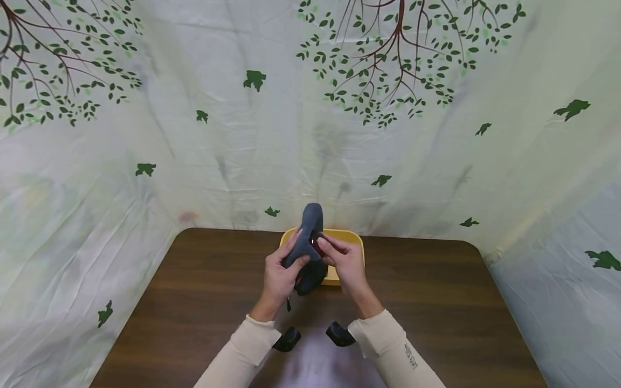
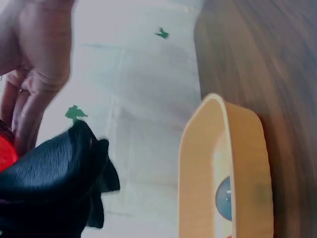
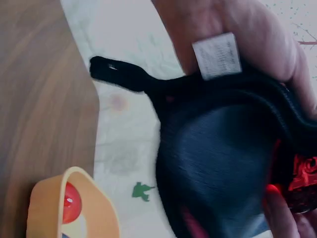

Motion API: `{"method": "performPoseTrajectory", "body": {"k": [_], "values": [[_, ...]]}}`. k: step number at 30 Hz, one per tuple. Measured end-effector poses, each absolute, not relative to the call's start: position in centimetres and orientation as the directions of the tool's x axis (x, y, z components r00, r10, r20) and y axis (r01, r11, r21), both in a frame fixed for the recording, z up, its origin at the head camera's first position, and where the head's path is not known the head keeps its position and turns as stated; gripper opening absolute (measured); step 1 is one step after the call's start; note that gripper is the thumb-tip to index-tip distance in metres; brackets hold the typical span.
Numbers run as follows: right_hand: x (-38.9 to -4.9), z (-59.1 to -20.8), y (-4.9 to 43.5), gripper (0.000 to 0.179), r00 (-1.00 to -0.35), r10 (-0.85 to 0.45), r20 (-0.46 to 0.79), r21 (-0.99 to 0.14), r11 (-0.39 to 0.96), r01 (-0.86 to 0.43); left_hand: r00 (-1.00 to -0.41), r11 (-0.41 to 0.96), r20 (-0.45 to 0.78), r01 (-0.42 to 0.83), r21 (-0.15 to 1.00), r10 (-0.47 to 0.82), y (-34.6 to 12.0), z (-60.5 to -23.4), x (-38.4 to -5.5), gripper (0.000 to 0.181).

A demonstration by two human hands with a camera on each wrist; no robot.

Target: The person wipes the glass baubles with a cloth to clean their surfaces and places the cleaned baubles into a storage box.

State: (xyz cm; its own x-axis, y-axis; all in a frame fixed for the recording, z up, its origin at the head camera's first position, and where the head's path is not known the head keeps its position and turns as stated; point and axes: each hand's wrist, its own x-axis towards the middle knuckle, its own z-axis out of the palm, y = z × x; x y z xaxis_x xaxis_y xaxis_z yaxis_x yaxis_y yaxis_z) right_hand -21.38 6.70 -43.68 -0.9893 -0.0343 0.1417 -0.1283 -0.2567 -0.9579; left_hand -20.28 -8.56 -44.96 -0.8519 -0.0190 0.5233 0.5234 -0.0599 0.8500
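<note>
A soft dark blue-grey fabric pouch (image 1: 306, 242) is held up in front of the yellow tub. My left hand (image 1: 280, 275) grips its left side, thumb on the near face. With thumb and fingers, my right hand (image 1: 346, 264) pinches a shiny dark-red thing (image 1: 315, 245) at the pouch's opening; its exact kind I cannot tell. In the right wrist view, the red thing (image 3: 303, 173) glints at the edge of the pouch (image 3: 218, 153), which has a narrow strap (image 3: 116, 72) and a white label (image 3: 217, 55).
A yellow tub (image 1: 346, 235) stands at the table's far edge, partly behind the hands. It holds a grey ball (image 2: 224, 198) and a red ball (image 3: 72, 203). Brown tabletop (image 1: 427, 302) spreads around, and a leaf-patterned curtain (image 1: 271, 151) hangs behind.
</note>
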Motion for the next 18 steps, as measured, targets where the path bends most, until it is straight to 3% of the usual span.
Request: {"method": "performPoseTrajectory", "body": {"k": [6,10,14,18], "values": [[-21.16,-43.9,6.81,0.049,-0.934,-0.071,0.349,-0.884,-0.355,-0.303,-0.949,-0.164,0.299,0.312,0.936,-0.101,-8.09,-44.5,-20.17,0.037],[-21.27,-44.23,6.78,0.056,-0.897,-0.112,0.428,-0.853,-0.38,-0.359,-0.967,-0.213,0.227,0.247,0.945,-0.112,-8.11,-44.44,-19.99,0.036],[-21.27,-44.36,6.81,0.052,-0.928,-0.09,0.363,-0.887,-0.338,-0.314,-0.951,-0.19,0.301,0.31,0.932,-0.073,-8.31,-44.76,-19.85,0.044],[-21.35,-44.31,6.87,0.039,-0.972,-0.058,0.227,-0.942,-0.267,-0.204,-0.897,-0.099,0.442,0.442,0.892,-0.017,-8.46,-45.03,-19.82,0.051]]}}
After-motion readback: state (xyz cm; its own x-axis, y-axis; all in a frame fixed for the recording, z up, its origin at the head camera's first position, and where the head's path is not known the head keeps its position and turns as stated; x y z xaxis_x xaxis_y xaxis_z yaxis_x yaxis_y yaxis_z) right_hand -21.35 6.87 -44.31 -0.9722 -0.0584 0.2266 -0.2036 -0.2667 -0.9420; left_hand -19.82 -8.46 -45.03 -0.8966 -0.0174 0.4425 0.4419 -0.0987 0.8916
